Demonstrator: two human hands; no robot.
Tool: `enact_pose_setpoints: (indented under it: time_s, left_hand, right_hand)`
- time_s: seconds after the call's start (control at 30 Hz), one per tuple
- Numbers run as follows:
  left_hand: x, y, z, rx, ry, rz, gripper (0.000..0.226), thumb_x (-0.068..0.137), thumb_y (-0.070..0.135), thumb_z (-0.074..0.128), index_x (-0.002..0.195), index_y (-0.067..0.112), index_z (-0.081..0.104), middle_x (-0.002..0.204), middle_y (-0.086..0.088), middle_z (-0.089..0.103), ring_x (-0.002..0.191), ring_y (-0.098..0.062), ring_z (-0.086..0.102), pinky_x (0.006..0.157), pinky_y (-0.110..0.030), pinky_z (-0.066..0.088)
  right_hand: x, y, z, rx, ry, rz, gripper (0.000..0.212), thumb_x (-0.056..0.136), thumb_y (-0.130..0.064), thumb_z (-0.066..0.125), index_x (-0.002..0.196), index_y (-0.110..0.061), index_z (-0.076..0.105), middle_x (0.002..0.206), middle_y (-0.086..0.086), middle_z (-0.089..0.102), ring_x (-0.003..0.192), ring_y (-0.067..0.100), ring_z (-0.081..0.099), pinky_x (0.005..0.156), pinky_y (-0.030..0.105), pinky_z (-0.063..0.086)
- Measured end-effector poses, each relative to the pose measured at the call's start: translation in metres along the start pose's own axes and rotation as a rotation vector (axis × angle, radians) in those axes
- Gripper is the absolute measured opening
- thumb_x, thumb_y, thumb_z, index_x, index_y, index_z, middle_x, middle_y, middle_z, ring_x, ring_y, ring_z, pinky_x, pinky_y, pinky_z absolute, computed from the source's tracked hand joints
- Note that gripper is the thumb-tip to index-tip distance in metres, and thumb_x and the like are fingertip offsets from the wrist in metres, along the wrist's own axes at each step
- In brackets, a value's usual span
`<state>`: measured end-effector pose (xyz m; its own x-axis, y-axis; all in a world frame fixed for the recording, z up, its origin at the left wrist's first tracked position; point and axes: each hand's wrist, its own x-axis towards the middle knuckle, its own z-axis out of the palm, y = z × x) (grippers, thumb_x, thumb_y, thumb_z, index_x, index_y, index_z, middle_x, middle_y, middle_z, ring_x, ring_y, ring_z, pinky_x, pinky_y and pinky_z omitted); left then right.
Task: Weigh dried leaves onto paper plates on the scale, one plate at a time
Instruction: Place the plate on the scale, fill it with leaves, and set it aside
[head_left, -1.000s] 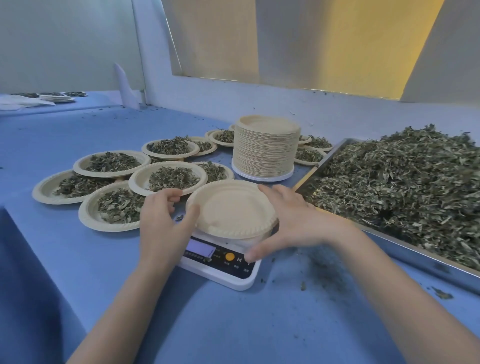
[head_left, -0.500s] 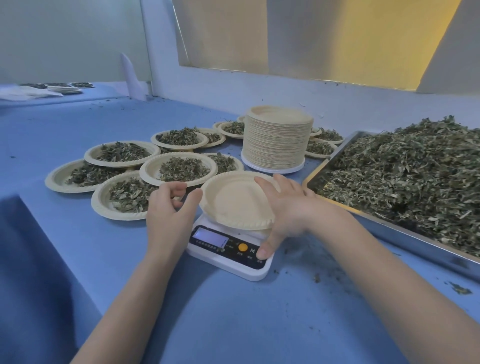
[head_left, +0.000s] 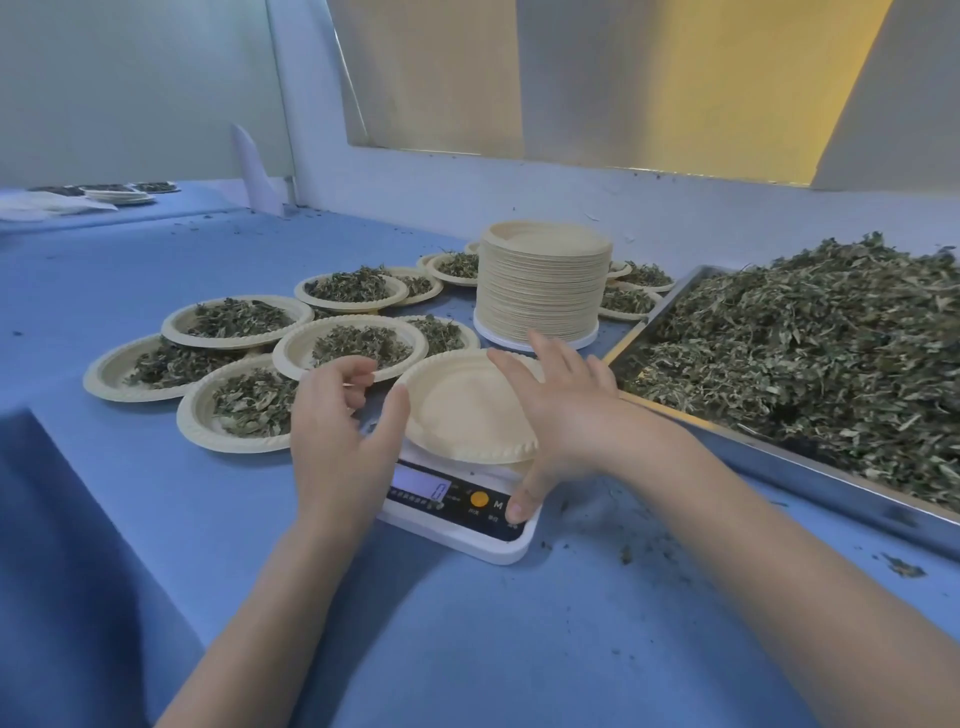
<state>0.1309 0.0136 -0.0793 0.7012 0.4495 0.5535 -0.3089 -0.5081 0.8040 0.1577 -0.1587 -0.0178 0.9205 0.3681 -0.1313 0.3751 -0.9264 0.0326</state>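
An empty paper plate (head_left: 457, 410) sits on the white scale (head_left: 467, 525), whose display shows 0. My left hand (head_left: 337, 431) hovers at the plate's left rim with loosely curled fingers, the thumb close to the rim, holding nothing. My right hand (head_left: 566, 410) lies spread over the plate's right side, and its thumb presses the scale's front panel at the right end. A heap of dried leaves (head_left: 810, 353) fills the metal tray (head_left: 779, 467) to the right.
Several leaf-filled paper plates (head_left: 244, 322) lie left of and behind the scale. A tall stack of empty plates (head_left: 543, 291) stands behind it, with more filled plates beyond. Leaf crumbs dot the blue table (head_left: 467, 649). A wall rises at the back.
My right hand opened and lifted off the plate's rim, its thumb sliding to the right end of the scale's panel. My left hand drew slightly away from the plate. The display reads 0.
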Motion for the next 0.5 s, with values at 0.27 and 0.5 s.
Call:
enact_pose_setpoints:
  time_s: [0.27,0.5]
  left_hand:
    - [-0.003,0.066,0.062,0.166,-0.324,0.312,0.024,0.080,0.011,0.062,0.103,0.015,0.057,0.097,0.007,0.055,0.092,-0.016,0.048,0.078,-0.024,0.035]
    - [-0.013,0.116,0.151,0.227,-0.626,0.387,0.027,0.081,0.009,0.057,0.107,0.006,0.054,0.109,-0.013,0.053,0.105,-0.030,0.046,0.089,-0.042,0.037]
  right_hand:
    - [-0.017,0.026,-0.010,0.173,0.105,-0.020,0.135,0.054,-0.062,0.081,0.150,-0.029,-0.009,0.157,0.002,-0.021,0.144,0.021,-0.018,0.116,0.047,-0.005]
    - [-0.040,0.128,-0.010,0.229,0.067,0.158,0.117,0.061,-0.065,0.074,0.151,-0.032,0.008,0.157,0.008,0.009,0.143,0.028,0.013,0.115,0.044,0.020]
